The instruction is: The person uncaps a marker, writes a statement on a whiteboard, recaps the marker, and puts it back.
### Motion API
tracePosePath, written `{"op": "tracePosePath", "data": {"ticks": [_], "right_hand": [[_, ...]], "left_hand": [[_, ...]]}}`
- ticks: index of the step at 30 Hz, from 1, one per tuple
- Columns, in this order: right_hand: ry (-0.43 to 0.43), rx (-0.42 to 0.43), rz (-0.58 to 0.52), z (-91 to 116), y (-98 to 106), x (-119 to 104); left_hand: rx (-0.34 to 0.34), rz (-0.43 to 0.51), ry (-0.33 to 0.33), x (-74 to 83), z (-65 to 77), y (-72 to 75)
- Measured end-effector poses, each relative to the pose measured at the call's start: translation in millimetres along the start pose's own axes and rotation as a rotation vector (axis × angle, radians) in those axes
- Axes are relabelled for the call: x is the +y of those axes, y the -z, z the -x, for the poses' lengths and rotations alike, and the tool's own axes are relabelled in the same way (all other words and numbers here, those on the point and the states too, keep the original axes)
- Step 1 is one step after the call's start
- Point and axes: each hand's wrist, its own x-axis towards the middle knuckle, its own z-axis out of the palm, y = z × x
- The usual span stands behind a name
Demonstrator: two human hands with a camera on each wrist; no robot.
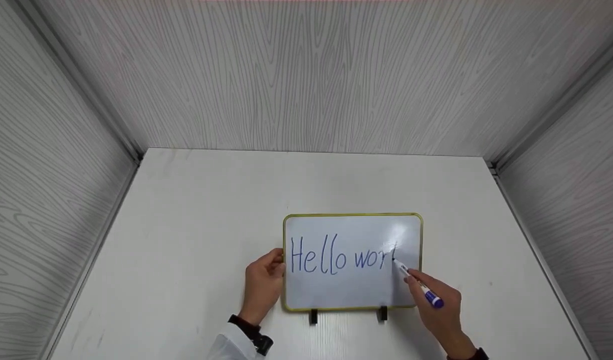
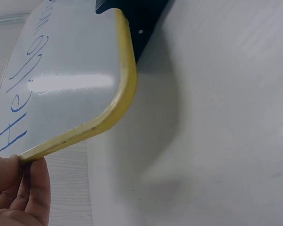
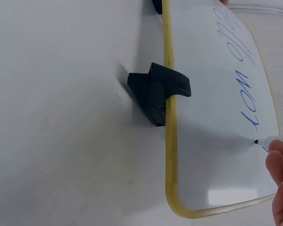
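Note:
A small whiteboard (image 1: 336,295) with a yellow frame leans on black stand feet, and "Hello wor" plus a further upright stroke is written on it in blue. My left hand (image 1: 264,282) pinches the board's left edge between thumb and fingers; the left wrist view shows this grip at the yellow frame (image 2: 75,134). In my right hand (image 1: 439,302) is a white marker (image 1: 416,282) with a blue end, held like a pen. Its dark tip (image 3: 257,141) meets the board just right of the "r".
The board stands on a white table (image 1: 196,210). Grey wood-grain panels (image 1: 306,75) enclose it at the back and on both sides. Two black clips (image 1: 314,316) grip the board's lower edge and stick out toward the front.

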Motion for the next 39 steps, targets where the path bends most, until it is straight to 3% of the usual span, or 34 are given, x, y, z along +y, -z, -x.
{"op": "tracePosePath", "data": {"ticks": [4,9,15,21,31,39], "right_hand": [[0.045,-0.016,-0.004,2,2,-6],[0.037,-0.04,-0.001,4,5,-20],[0.035,-0.055,0.043,18,7,-3],[0.039,0.005,0.138,18,11,0],[0.004,0.029,0.119,9,16,0],[0.01,0.026,0.164,5,16,3]], "left_hand": [[-0.003,-0.009,0.008,1.4,0.1,0.2],[-0.009,-0.015,0.006,1.0,0.1,0.0],[-0.022,0.023,0.009,-1.2,0.2,-0.1],[-0.027,0.056,0.0,-2.5,0.7,-0.1],[-0.028,-0.002,-0.011,2.1,2.1,0.1],[-0.044,-0.061,-0.051,3.7,2.0,-1.0]]}}
